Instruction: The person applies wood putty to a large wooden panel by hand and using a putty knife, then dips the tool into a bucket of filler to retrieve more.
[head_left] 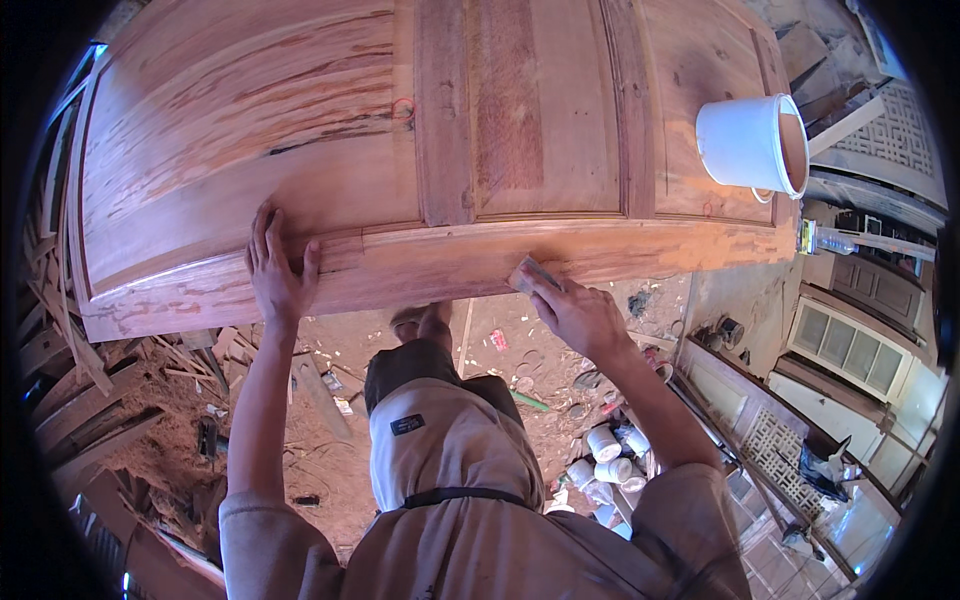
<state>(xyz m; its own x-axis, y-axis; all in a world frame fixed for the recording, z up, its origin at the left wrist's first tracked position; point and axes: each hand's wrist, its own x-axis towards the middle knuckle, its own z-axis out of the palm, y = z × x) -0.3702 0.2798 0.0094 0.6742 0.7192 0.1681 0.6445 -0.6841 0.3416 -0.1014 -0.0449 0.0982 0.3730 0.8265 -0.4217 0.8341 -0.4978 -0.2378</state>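
Note:
A large panelled wooden door (330, 100) lies before me, its near edge board (430, 262) facing me, with patchy reddish-brown and pale streaks. My left hand (277, 270) rests over this edge on the left, fingers spread on the wood and holding nothing. On the right, my right hand (580, 312) grips a small flat block (535, 272) with a greyish face, which looks like a sanding block. The block touches the edge board near its middle, and my fingers partly cover it.
A white bucket (745, 143) stands on the door's right end, a plastic bottle (835, 241) just beyond that end. Wood offcuts (75, 300) pile up at left. White tubs (605, 445) litter the dusty floor at right, near a leaning white-framed window (850, 348).

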